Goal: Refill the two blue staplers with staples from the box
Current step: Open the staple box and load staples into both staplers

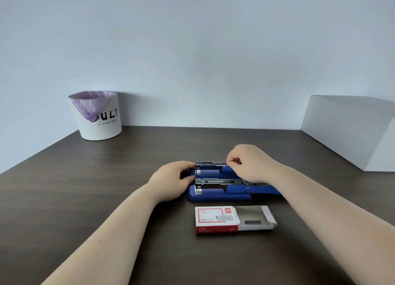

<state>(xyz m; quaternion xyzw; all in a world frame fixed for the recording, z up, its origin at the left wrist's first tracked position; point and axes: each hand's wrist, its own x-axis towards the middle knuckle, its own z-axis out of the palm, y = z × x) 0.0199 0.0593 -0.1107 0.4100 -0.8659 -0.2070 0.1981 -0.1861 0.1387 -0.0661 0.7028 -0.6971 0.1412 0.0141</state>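
1. Fingers of the right hand: pinched together over the metal rail of the far stapler; whether a strip of staples is held between them cannot be told; fingers of the left hand: curled against the front end of that stapler's base, steadying it.
2. Far stapler: blue, opened, rail exposed, lying on the dark surface; near stapler: blue, opened likewise, parallel and just beside it toward the person.
3. Staple box: red and white, near the near stapler; tray slid out to the right, a short strip of staples visible in it.
4. Risk, judged: a strip set crooked could jam or break apart in the rail; a slip of the left hand could let the stapler skid.
5. Pose: both forearms reach forward; right wrist crosses above the near stapler, knuckles up; left palm faces right.
6. Surroundings: white bin with purple liner, far left; white block, far right.
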